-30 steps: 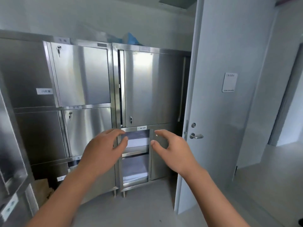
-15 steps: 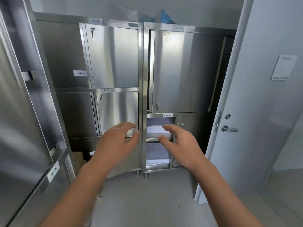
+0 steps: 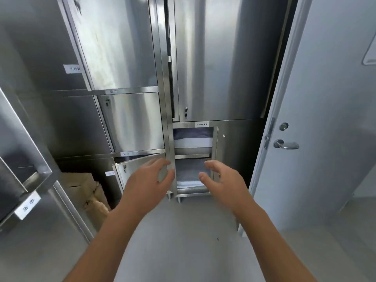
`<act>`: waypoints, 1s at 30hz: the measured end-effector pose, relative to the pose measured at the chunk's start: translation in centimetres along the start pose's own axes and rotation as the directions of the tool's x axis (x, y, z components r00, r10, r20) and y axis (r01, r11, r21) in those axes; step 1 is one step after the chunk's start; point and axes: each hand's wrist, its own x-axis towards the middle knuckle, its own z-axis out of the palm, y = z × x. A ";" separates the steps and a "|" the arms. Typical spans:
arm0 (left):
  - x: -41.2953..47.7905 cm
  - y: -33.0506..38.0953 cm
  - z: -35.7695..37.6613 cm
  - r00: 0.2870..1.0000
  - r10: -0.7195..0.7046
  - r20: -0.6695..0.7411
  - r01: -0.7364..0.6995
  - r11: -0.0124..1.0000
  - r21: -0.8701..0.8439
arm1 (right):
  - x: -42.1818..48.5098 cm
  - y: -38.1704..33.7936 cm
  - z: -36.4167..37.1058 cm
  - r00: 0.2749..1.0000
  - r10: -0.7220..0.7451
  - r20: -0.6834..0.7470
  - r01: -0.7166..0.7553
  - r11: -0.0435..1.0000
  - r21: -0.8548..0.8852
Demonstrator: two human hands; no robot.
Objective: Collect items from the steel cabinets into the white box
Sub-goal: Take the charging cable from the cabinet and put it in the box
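Note:
Steel cabinets [image 3: 221, 58] fill the wall ahead. The lower right unit has an open compartment with two shelves; folded white linen [image 3: 193, 142] lies on the upper shelf and folded grey and white linen [image 3: 189, 176] on the lower. My left hand [image 3: 148, 185] and my right hand [image 3: 222, 183] are both stretched out in front of that compartment, fingers spread, holding nothing. They hang in the air short of the shelves. No white box is in view.
A small steel door [image 3: 140, 169] stands ajar left of the open compartment. Brown cardboard boxes [image 3: 85, 192] sit in the open lower left cabinet. A steel cabinet side [image 3: 24, 180] juts in at near left. A grey room door [image 3: 325, 119] with a lever handle [image 3: 285, 145] stands open on the right.
The view has moved closer to the cabinets and tipped down. Both hands stay raised and spread, now level with the lower shelf of the open compartment.

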 end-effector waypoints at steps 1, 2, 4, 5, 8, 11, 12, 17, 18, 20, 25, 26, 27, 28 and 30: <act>0.5 0.9 1.0 1.000 -0.009 0.005 0.009 1.000 0.017 | 0.8 0.9 -0.8 1.000 -0.008 0.017 0.008 1.000 0.000; 1.1 1.6 1.8 1.000 -0.023 0.002 0.023 0.999 0.025 | 1.7 1.7 -1.5 0.999 -0.018 0.032 0.019 1.000 -0.002; 2.6 2.6 3.1 0.999 -0.044 -0.020 0.045 0.999 0.019 | 3.7 2.8 -2.5 0.998 -0.039 0.049 0.039 0.999 -0.013; 3.4 2.9 3.6 0.998 -0.053 -0.027 0.053 0.998 0.017 | 4.7 3.1 -2.8 0.998 -0.047 0.053 0.048 0.999 -0.016; 6.1 2.9 4.8 0.996 -0.076 -0.046 0.077 0.997 0.031 | 7.9 3.8 -3.2 0.994 -0.082 0.072 0.083 0.996 -0.014; 9.3 1.8 5.8 0.993 -0.098 -0.066 0.100 0.995 0.028 | 11.3 4.6 -2.7 0.991 -0.097 0.092 0.099 0.995 -0.009; 10.5 1.2 6.3 0.992 -0.100 -0.074 0.101 0.995 0.020 | 12.8 5.0 -2.3 0.991 -0.095 0.098 0.096 0.995 -0.010; 17.4 -3.8 8.7 0.995 -0.083 -0.060 0.083 0.997 -0.005 | 20.5 5.7 0.8 0.994 -0.068 0.083 0.070 0.997 -0.020; 19.1 -5.2 9.0 0.996 -0.076 -0.050 0.076 0.997 -0.013 | 22.0 5.7 1.6 0.996 -0.058 0.070 0.060 0.998 -0.019; 22.6 -7.8 9.7 0.997 -0.072 -0.025 0.071 0.997 -0.040 | 25.1 5.6 3.0 0.998 -0.020 0.051 0.021 1.000 -0.013; 30.6 -12.3 11.9 0.999 -0.033 0.038 0.036 0.997 -0.074 | 31.7 5.4 5.0 0.998 0.070 -0.005 -0.070 0.997 -0.013; 31.8 -12.9 12.4 0.998 -0.027 0.048 0.030 0.997 -0.076 | 33.0 5.5 5.2 0.997 0.078 -0.012 -0.078 0.997 -0.014; 32.9 -13.3 12.9 0.998 -0.024 0.058 0.028 0.996 -0.080 | 34.2 5.7 5.4 0.996 0.086 -0.015 -0.086 0.996 -0.016; 33.8 -13.7 13.4 0.998 -0.020 0.065 0.025 0.996 -0.084 | 35.4 6.0 5.6 0.995 0.095 -0.019 -0.095 0.995 -0.017; 35.7 -14.7 14.1 0.998 -0.003 0.068 0.010 0.996 -0.089 | 37.9 6.5 6.1 0.993 0.111 -0.029 -0.112 0.994 -0.011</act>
